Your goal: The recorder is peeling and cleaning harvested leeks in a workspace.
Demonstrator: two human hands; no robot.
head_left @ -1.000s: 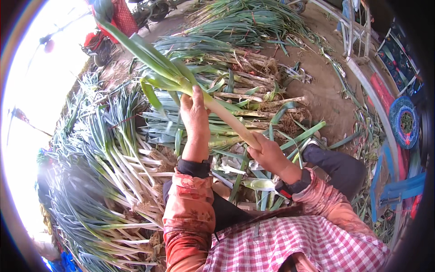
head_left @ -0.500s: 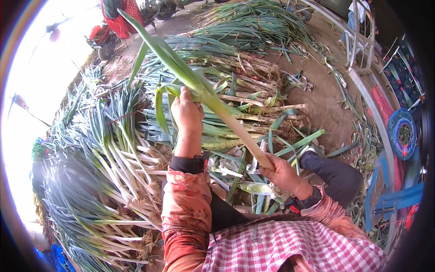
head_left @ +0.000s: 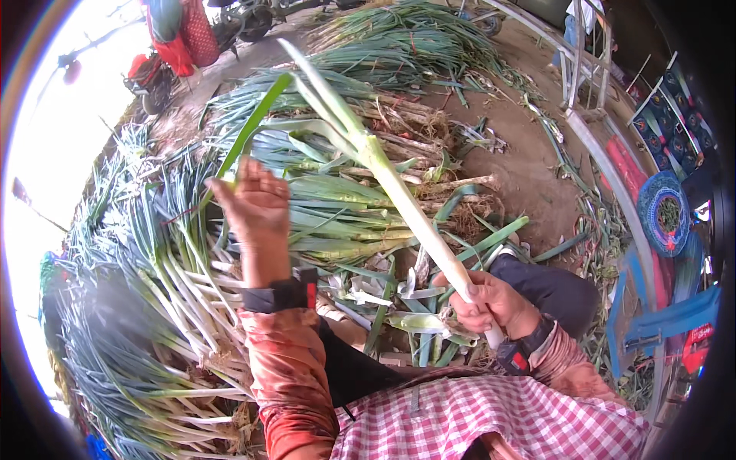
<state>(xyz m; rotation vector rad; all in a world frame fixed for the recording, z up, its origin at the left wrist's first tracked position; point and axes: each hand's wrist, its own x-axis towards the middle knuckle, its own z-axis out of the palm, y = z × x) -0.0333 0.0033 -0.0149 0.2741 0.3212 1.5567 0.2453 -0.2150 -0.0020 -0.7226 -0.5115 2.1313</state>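
My right hand (head_left: 497, 304) is closed around the white lower end of a long green onion (head_left: 410, 208). The stalk slants up to the left, its green top split into leaves. One bent leaf (head_left: 257, 116) arches off the stalk and hangs down by my left hand (head_left: 259, 211). That hand is raised palm up with thumb and fingers apart; the leaf passes between them, and whether it touches the skin I cannot tell. Below the stalk, peeled leaves and pale skins (head_left: 368, 295) litter the ground by my legs.
Bundled green onions (head_left: 153, 330) lie heaped at the left, with more rows (head_left: 345, 195) ahead and a far pile (head_left: 414, 42). A metal frame (head_left: 613, 176) curves along the right, beside a round blue woven piece (head_left: 663, 213). A parked vehicle (head_left: 153, 80) stands far left.
My left hand has let go of the green onion's upper part and moved left, opening. My right hand has shifted slightly right and down with the stalk. The view has turned a little.
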